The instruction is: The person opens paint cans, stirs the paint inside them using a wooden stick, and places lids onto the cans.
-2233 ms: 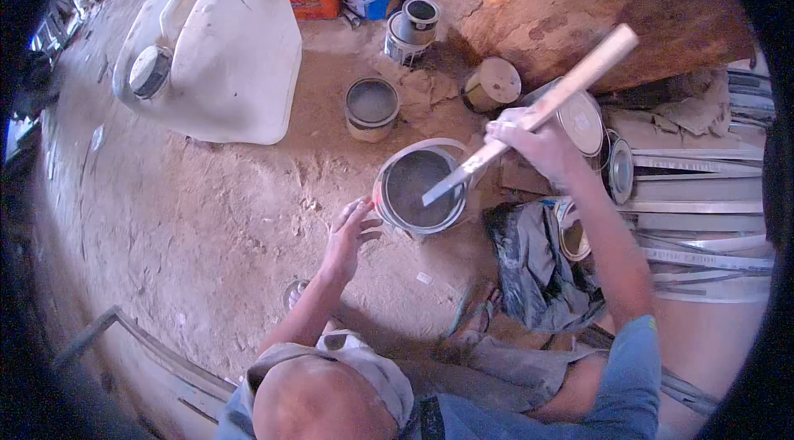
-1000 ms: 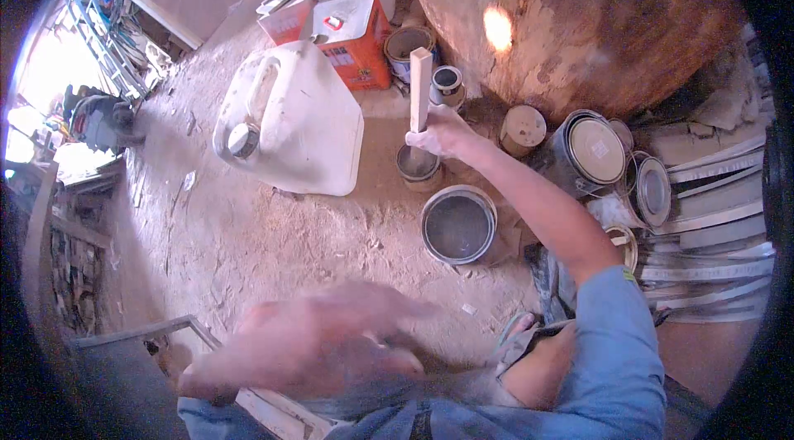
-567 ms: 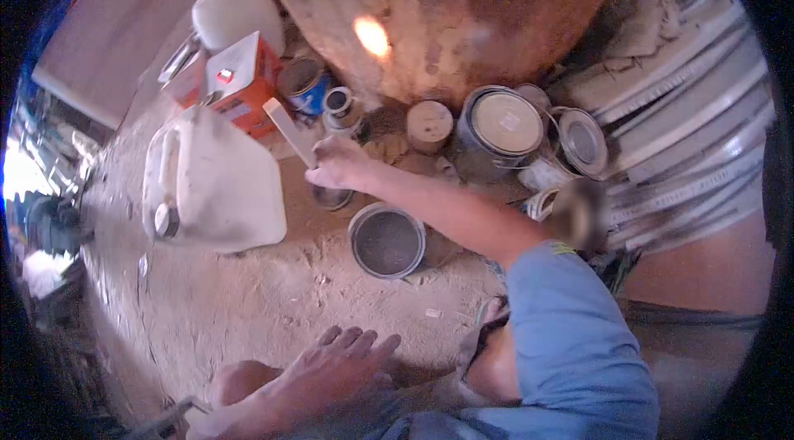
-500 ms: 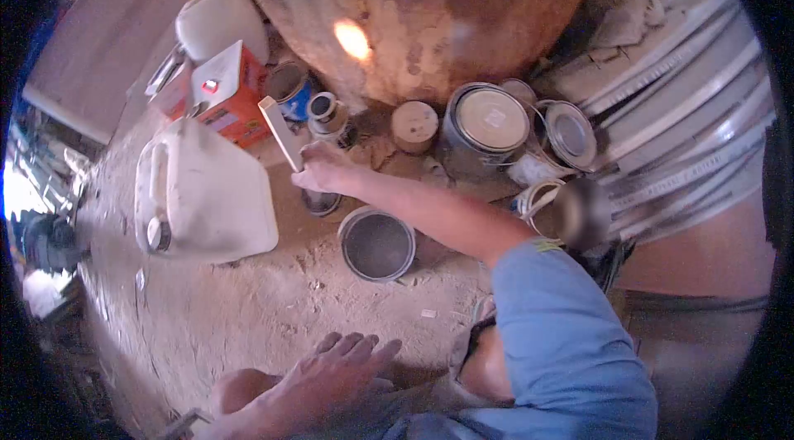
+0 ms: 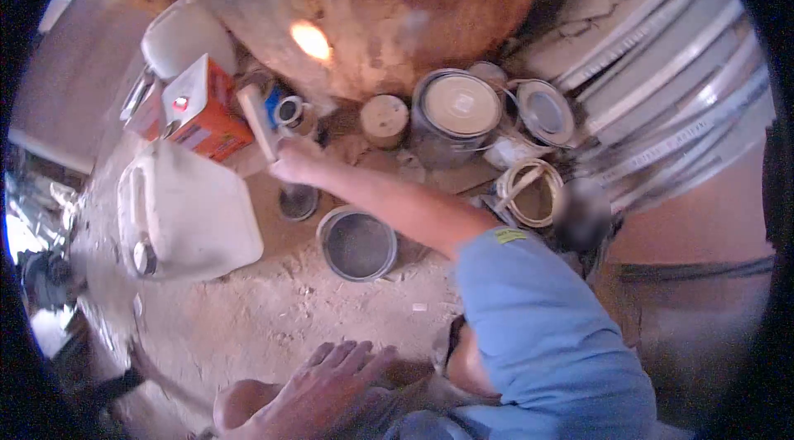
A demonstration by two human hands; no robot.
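Note:
My right hand (image 5: 291, 162) is closed round the lower end of a pale flat strip (image 5: 258, 121), perhaps a wooden stirring stick. It is held tilted up, past the orange-and-white can (image 5: 207, 109). Below that hand is a small round tin (image 5: 298, 202); to its lower right stands an open tin (image 5: 358, 246) with grey inside. My left hand (image 5: 335, 378) lies back up over my legs beside my knee, fingers stretched out, holding nothing.
A white jerrycan (image 5: 198, 208) stands at left, another (image 5: 186, 39) behind. Along the back are a small open-necked can (image 5: 291, 112), a round block (image 5: 385, 121), a lidded paint bucket (image 5: 459, 113) and an open pot (image 5: 531, 192). Grey pipes (image 5: 662, 109) lie at right.
The whole scene has shifted left as my head turned. My right hand with the strip has moved slightly left relative to the tins. My left hand rests much as before.

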